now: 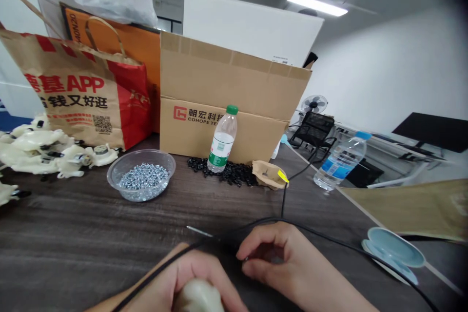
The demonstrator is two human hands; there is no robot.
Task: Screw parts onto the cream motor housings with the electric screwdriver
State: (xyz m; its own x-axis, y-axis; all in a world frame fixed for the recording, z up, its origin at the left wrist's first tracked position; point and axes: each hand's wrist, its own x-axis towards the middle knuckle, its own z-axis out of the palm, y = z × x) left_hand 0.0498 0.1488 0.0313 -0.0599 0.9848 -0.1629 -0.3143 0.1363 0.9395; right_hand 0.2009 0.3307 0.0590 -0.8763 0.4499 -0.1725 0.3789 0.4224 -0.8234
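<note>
At the bottom edge, my left hand [183, 278] curls around a rounded cream plastic part [199, 297], whose lower portion is cut off by the frame. Just to the right, my right hand [281, 258] pinches thumb and forefinger together. A tiny metallic glint, seemingly a small screw [245, 259], shows at those fingertips. Between and beyond the hands lies a screwdriver [199, 230], its metal shaft pointing left and its dark handle partly lost behind the fingers and cable. A black cable [310, 230] runs across the table, passing over my left wrist and behind my right hand.
A clear bowl of screws [115, 183] stands left of centre. Black small parts [237, 174] surround a green-capped bottle [222, 141]. Cream assemblies [40, 148] pile at left. Cardboard box [234, 83], paper bag [73, 87], cardboard tray [268, 175], blue-capped bottle [340, 163] and open blue case [397, 248] stand around.
</note>
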